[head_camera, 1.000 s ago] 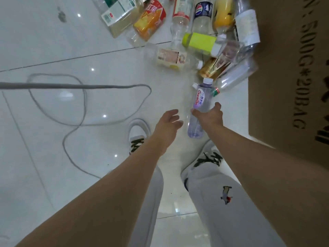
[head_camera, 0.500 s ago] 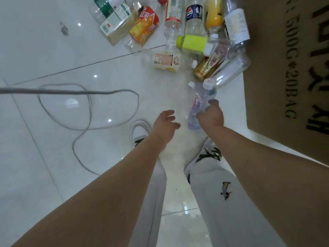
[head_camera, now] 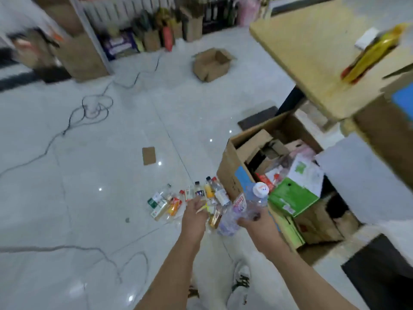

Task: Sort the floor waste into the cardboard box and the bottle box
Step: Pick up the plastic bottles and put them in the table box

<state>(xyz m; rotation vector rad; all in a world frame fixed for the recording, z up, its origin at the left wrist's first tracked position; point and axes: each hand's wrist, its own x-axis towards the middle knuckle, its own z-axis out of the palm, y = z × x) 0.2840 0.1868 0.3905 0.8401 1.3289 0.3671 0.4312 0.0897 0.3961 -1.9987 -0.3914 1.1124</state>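
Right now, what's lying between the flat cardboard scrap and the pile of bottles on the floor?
Nothing; in the head view, only bare white tile separates the cardboard scrap and the bottle pile.

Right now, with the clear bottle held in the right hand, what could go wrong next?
The right hand holds the clear bottle beside the cardboard box full of scraps; it might land in the wrong box. The grey cable loops on the floor near the feet, a possible trip hazard.

The pale, glossy tile floor (head_camera: 111,209) carries a huddle of bottles (head_camera: 166,205) just beside a large open cardboard box (head_camera: 231,173). A flat cardboard piece (head_camera: 148,155) lies apart from them, a small open box (head_camera: 212,64) farther off, and cables (head_camera: 93,108) trail at left.
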